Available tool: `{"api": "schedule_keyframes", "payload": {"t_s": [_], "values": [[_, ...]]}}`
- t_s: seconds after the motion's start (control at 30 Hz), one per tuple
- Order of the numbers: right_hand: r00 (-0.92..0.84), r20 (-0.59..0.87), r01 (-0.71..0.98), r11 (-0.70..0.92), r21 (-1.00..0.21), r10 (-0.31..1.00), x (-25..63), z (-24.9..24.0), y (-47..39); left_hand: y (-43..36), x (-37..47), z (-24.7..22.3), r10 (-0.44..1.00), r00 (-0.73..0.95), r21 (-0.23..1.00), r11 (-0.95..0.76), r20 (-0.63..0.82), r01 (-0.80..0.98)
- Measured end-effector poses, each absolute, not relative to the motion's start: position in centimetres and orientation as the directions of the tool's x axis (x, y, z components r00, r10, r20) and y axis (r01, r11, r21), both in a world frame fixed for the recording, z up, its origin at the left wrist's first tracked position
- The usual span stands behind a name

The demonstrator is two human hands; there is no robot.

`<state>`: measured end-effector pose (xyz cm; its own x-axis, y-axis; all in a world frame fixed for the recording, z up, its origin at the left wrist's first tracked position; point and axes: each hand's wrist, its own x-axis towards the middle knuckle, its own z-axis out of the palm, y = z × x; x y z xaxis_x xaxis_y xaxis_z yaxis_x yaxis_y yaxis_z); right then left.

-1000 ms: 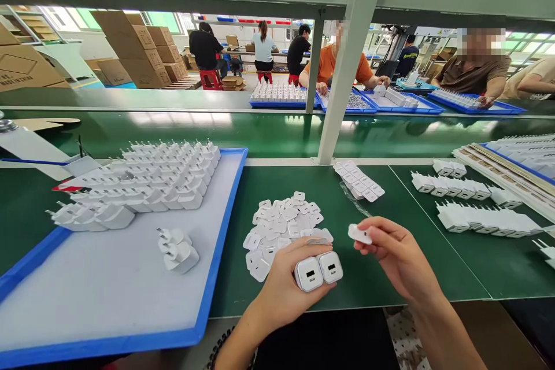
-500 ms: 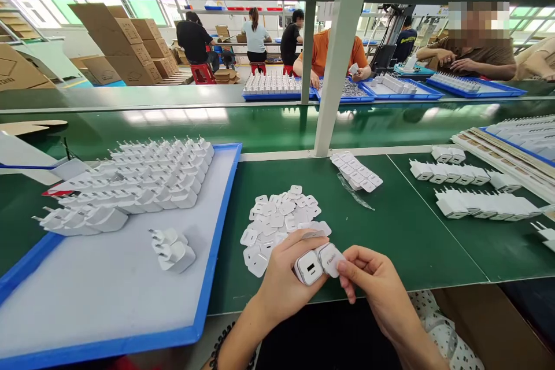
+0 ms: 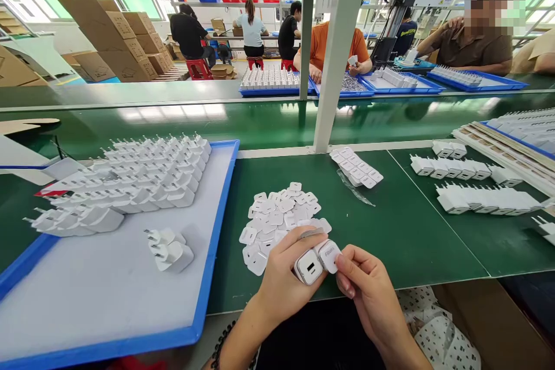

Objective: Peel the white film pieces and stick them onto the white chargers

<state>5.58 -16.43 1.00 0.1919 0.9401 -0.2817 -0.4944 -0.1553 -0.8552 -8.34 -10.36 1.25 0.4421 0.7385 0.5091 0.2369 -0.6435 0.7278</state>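
Two white charger plugs lie side by side in my left hand, their faces turned toward me. The nearer one shows a dark USB slot and a smaller slot below it. Over the other's end sits a white printed faceplate. My right hand pinches that plate's right edge with thumb and fingers. A thin grey-white piece shows at the top of my left hand; its kind is unclear. Just beyond my left hand is a pile of loose white faceplates.
To the left, a blue-rimmed tray holds rows of plugs and a small separate group. Stacked faceplates lie beyond my hands. More plugs stand at right. A post rises ahead; co-workers sit beyond.
The printed faceplate has gone from askew to lying squarer on the charger plug's end. My right hand has shifted slightly left with it. The view has tilted a little.
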Motion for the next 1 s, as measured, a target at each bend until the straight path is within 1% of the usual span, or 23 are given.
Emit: {"api": "schedule_keyframes", "payload": {"t_s": [0.17,0.5,0.7,0.87,0.93,1.0], "values": [[0.18,-0.285,-0.486,-0.167,-0.858,0.941,5.6,1.0,-16.4,-10.2,-8.4,1.0,0.698,0.466,0.685,-0.69,0.543,0.235],[0.216,-0.283,-0.44,-0.166,-0.882,0.934,5.3,0.8,-16.2,-10.3,-8.6,0.5,0.671,0.494,0.656,-0.716,0.552,0.24],[0.235,-0.257,-0.364,-0.161,-0.917,0.937,5.2,0.9,-16.1,-10.3,-8.7,0.9,0.714,0.484,0.718,-0.659,0.505,0.223],[0.313,-0.188,-0.278,-0.099,-0.955,0.931,5.3,0.9,-15.8,-10.5,-8.6,1.5,0.778,0.459,0.809,-0.557,0.43,0.187],[0.303,-0.193,-0.272,-0.109,-0.956,0.933,5.2,0.9,-15.8,-10.5,-8.7,1.6,0.794,0.448,0.831,-0.528,0.411,0.173],[0.253,-0.21,-0.283,-0.135,-0.95,0.945,5.0,0.9,-15.9,-10.5,-8.7,1.7,0.797,0.449,0.845,-0.513,0.404,0.149]]}}
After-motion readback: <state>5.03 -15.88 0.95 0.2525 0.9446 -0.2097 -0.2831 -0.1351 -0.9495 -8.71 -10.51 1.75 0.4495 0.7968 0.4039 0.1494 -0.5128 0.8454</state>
